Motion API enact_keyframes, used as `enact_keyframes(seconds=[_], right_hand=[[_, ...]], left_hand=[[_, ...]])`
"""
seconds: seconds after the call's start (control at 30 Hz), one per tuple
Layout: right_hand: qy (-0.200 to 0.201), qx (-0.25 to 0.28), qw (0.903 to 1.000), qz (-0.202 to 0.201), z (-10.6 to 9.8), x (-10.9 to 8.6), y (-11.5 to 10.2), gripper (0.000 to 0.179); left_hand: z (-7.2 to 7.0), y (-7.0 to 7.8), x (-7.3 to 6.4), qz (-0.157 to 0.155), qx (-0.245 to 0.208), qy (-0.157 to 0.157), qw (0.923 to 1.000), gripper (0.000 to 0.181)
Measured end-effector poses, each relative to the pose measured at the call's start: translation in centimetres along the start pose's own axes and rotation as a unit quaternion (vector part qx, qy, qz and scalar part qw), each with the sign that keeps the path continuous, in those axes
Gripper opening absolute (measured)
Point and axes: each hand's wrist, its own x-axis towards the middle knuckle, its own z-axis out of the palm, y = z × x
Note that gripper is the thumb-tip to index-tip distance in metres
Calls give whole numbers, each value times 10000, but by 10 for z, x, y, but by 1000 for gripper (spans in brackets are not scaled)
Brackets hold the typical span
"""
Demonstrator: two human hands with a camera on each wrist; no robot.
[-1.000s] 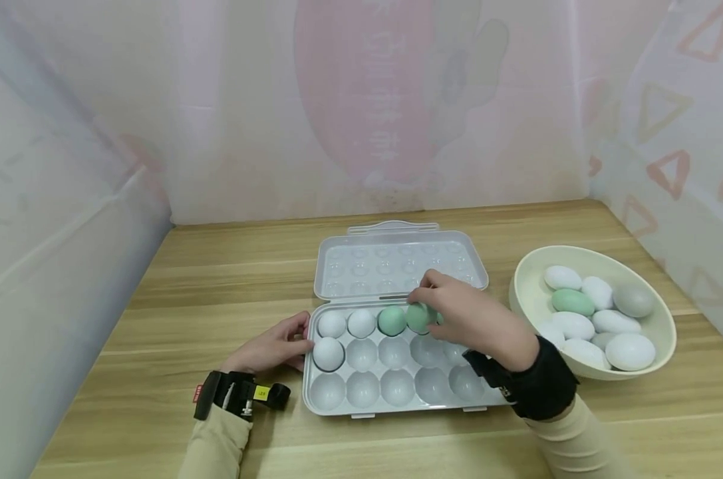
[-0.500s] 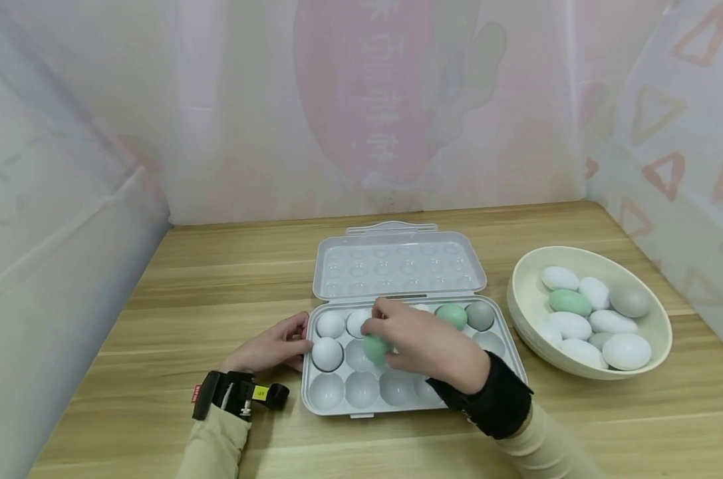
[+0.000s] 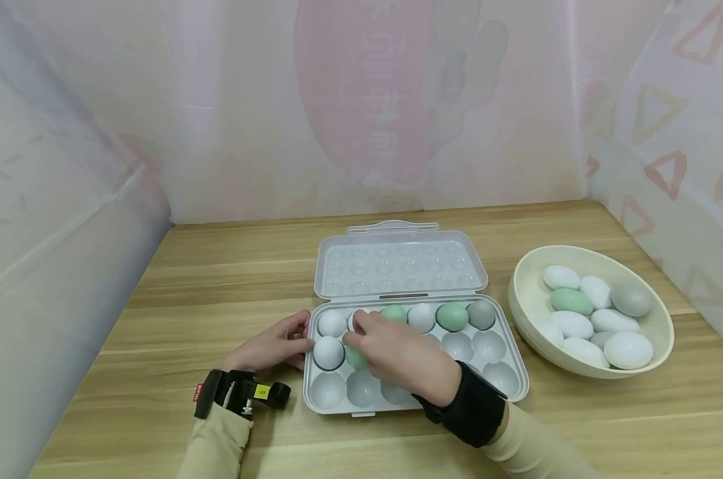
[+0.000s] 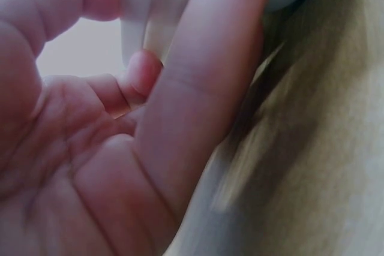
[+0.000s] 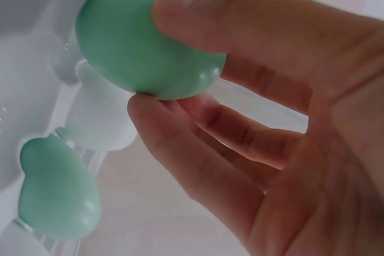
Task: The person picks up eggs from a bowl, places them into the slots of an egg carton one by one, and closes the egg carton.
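My right hand pinches a green egg between thumb and fingertips. It holds the egg over the second cup of the middle row in a pale plastic egg box. Eggs in white, green and grey sit along the back row, among them a grey egg at the right end. A white egg fills the middle row's leftmost cup, close beside the held one. At the box's left end, my left hand grips the side wall, with thumb and fingers on either side of the edge in the left wrist view.
Behind the cups the box's clear lid lies folded back on the wooden table. A cream bowl with several white, green and grey eggs stands to the right. Printed cloth walls surround the table.
My right hand has moved left and toward me with the green egg, from the back row to the middle row's second cup. My left hand has stayed at the box's edge.
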Motion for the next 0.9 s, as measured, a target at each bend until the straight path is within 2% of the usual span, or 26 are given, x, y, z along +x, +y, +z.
enact_keyframes(seconds=[0.17,0.43,0.9], right_hand=[[114,-188,9998,-4,6,2,0,23],[-49,-283,9993,224,11,3,0,21],[-39,135,9989,452,11,1,2,24]], left_hand=[[0,0,1,-14,5,15,10000,15],[0,0,3,3,43,28,10000,14],[-1,-2,0,67,170,-13,9998,15]])
